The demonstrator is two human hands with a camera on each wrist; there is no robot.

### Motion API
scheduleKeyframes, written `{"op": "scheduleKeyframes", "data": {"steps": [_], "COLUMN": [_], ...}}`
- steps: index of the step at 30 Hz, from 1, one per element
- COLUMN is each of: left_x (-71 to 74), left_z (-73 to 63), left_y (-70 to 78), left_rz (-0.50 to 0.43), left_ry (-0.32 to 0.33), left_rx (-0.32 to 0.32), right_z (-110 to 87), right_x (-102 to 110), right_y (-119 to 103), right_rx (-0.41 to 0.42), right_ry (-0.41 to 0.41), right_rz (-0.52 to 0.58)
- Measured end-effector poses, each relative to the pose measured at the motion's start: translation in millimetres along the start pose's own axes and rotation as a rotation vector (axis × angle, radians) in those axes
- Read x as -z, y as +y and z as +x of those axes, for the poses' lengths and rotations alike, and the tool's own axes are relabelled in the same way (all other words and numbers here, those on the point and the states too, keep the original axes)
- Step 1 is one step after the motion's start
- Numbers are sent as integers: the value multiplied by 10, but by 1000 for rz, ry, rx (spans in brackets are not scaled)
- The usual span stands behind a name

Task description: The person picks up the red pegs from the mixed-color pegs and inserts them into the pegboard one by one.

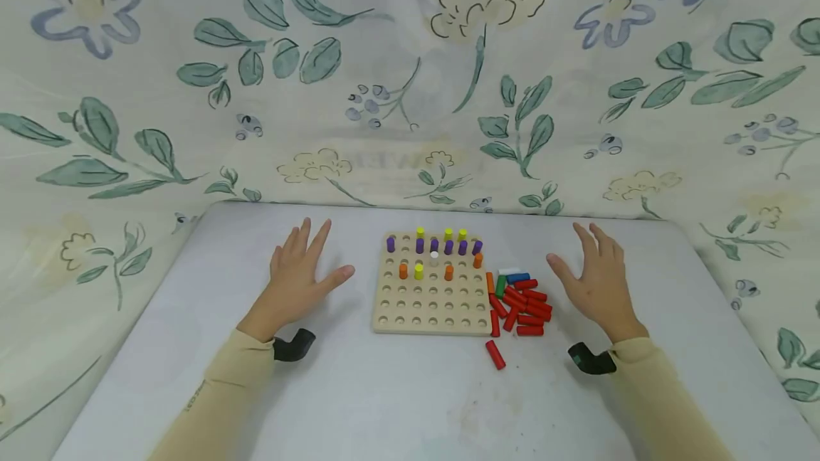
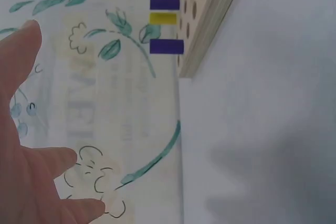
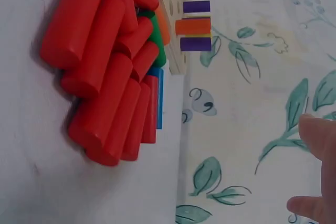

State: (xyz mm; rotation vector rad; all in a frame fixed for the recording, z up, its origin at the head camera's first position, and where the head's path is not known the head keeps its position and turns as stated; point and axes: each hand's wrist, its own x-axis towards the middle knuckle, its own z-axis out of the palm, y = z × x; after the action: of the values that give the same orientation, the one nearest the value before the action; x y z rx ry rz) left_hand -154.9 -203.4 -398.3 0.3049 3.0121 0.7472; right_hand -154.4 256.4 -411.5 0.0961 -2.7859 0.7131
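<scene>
Both arms reach forward from the bottom of the head view, the left arm (image 1: 214, 397) slanting in from the left and the right arm (image 1: 666, 397) from the right, covered by beige sleeves down to the wrists. The left hand (image 1: 296, 283) shows its back, its fingers (image 1: 319, 235) straight and spread, its thumb (image 1: 337, 278) stretched inward. The right hand (image 1: 596, 287) nearly mirrors it, fingers extended forward, thumb pointing inward too. The two hands are well apart
</scene>
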Motion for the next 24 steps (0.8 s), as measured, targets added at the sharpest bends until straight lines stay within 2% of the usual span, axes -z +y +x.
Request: {"op": "scheduleKeyframes", "data": {"steps": [6, 11, 15, 24], "left_x": [-182, -295, -381, -520], "left_z": [5, 6, 21, 15], "left_y": [-7, -26, -31, 5], "left_rz": [-117, -238, -297, -352], "left_ry": [-20, -18, -39, -66], "left_rx": [-66, -119, -123, -106], "right_z": [-48, -57, -58, -68], "right_x": [-79, -203, -267, -382], "right_y": [-7, 36, 53, 191], "right_rx": [-44, -34, -13, 3], "right_ry": [-33, -55, -44, -17], "right_rz": [61, 142, 184, 283]}}
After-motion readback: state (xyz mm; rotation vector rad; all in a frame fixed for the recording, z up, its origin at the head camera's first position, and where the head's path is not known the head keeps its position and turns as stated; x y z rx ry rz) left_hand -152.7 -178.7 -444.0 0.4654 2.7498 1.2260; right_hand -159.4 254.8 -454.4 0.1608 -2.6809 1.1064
